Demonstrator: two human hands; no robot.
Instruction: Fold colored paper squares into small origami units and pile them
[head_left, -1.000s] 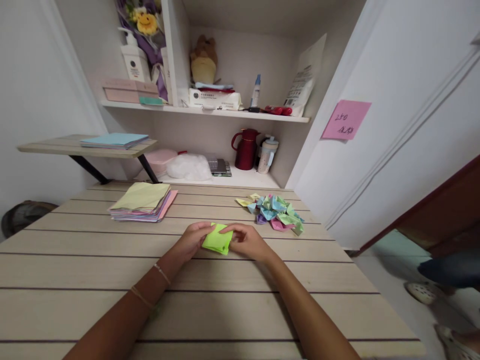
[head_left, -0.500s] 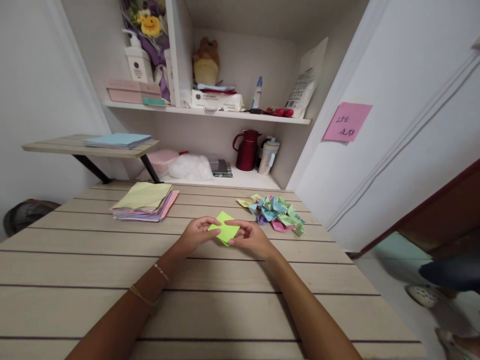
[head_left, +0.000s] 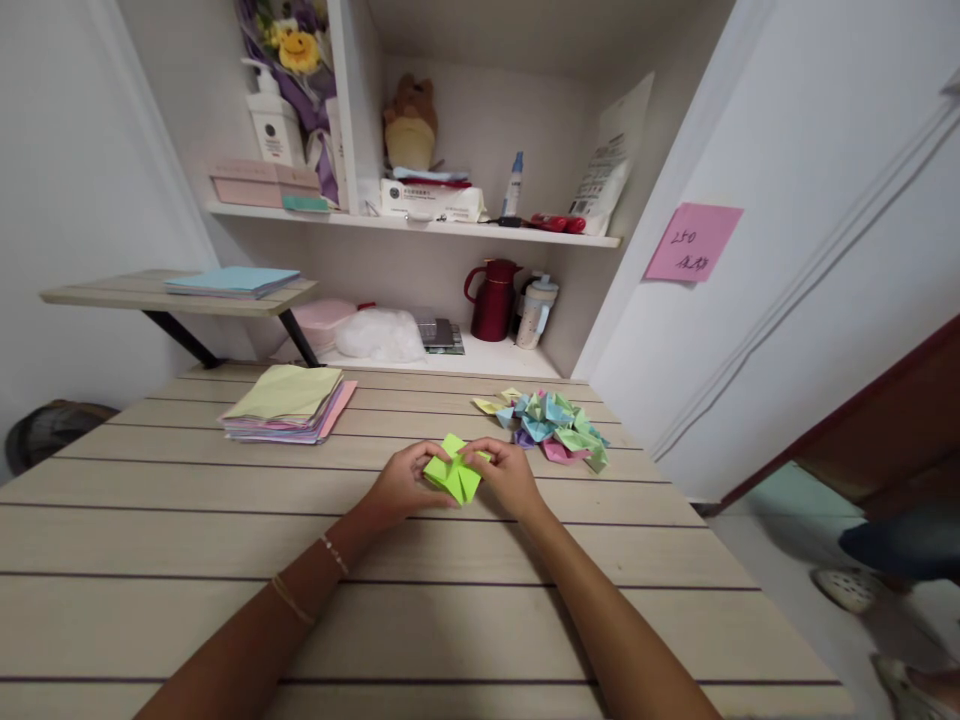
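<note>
Between my hands, just over the wooden table point(head_left: 420, 620), is a bright lime-green folded paper point(head_left: 461, 484), with several flaps and creases showing on its upper face. My left hand point(head_left: 405, 482) grips its left side, thumb along the lower edge and fingers at the upper left. The right hand point(head_left: 506, 476) pinches it at the upper right, fingertips reaching over the middle of the paper. To the right lies a pile of small folded paper pieces point(head_left: 551, 420) in blue, green, yellow, pink and purple.
A stack of coloured paper sheets point(head_left: 289, 400) lies at the left, near a raised wooden stand point(head_left: 112, 290) bearing blue sheets point(head_left: 232, 280). Behind the table, the shelf holds a red jug point(head_left: 493, 300) and a pale tumbler point(head_left: 536, 312). Another person's shoe point(head_left: 846, 590) shows at right.
The green paper, a nearly flat diamond before, now shows opened flaps and has shifted slightly right and down. My right fingers have moved onto its upper face.
</note>
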